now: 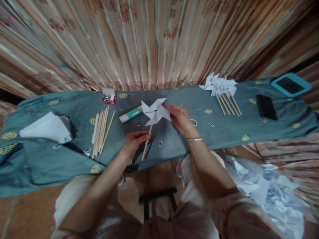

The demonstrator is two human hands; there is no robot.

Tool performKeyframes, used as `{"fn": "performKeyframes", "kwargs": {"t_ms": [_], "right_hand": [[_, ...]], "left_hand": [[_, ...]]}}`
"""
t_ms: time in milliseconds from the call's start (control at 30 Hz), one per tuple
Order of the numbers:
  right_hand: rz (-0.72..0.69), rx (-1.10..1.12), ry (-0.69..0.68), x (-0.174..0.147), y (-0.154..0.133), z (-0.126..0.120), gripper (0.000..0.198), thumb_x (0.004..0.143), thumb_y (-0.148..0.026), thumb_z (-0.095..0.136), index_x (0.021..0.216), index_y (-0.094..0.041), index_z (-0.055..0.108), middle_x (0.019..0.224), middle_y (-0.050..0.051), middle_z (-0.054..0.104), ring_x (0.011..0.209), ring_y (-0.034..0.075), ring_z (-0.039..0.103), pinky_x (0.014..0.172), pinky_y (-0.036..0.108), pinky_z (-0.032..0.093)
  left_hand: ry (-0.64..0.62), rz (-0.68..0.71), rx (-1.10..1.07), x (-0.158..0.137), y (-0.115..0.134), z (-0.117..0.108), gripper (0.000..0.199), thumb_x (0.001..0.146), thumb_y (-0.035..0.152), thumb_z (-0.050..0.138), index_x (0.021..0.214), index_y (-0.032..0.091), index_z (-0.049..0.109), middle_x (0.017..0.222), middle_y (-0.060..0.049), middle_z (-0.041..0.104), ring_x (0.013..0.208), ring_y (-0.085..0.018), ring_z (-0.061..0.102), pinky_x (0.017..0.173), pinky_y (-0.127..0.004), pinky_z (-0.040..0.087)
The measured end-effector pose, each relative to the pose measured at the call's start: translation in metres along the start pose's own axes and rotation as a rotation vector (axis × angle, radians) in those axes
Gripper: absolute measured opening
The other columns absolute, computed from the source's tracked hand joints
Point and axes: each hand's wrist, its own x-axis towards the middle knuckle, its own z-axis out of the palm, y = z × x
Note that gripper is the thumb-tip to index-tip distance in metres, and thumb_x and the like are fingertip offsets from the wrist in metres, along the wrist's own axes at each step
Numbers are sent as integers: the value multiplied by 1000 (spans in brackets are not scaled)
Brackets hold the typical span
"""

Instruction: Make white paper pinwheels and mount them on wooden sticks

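Observation:
A white paper pinwheel (156, 111) with a dark pin at its centre is held above the cloth-covered table. Its wooden stick is pinched between the thumb and fingers of my left hand (136, 141), below the blades. On the other side, my right hand (179, 119) has its fingertips at the edge of the right-hand blade; the fingers are closed together there. A green and white glue stick (132, 114) lies just behind and left of the pinwheel, partly covered by it. Near my right wrist lies a pale green ring (193, 122), partly hidden.
Wooden sticks (101, 132) lie at left beside stacked white paper (47, 127). A small red box (109, 99) holds metal pins. Several pinwheels (221, 86), a black phone (266, 107) and a blue-framed tablet (291, 84) are at right. Crumpled paper (271, 192) lies below, right.

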Motion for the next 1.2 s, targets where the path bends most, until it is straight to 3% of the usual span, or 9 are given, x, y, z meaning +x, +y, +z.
{"fn": "performKeyframes", "kwargs": {"t_ms": [133,467,700,1200], "right_hand": [[62,42,-29,2,4,1,22,65,-37,88,74,-23,73,75,-1,75,77,15,70,70,27,57],[98,67,-22,1,7,2,21,66,-34,87,72,-22,72,67,-3,71,58,10,61,54,22,53],[128,68,-21,-2,6,6,16,70,-31,85,73,-21,72,70,-1,72,58,11,62,52,22,52],[224,100,-49,-7,9,12,29,59,-38,92,70,-21,71,65,-3,71,58,10,63,54,22,55]], "left_hand": [[-16,7,11,1,-2,-2,44,38,44,98,68,18,80,70,-5,75,62,-14,63,64,-27,50],[12,14,4,1,-2,-1,45,36,45,98,67,18,80,69,-5,74,62,-13,62,62,-25,48],[18,20,10,1,-2,0,46,37,47,98,68,18,80,67,-5,74,62,-13,61,62,-25,48],[61,35,-8,2,-3,1,51,33,49,98,69,17,80,65,-3,72,60,-12,60,62,-25,47]]}}
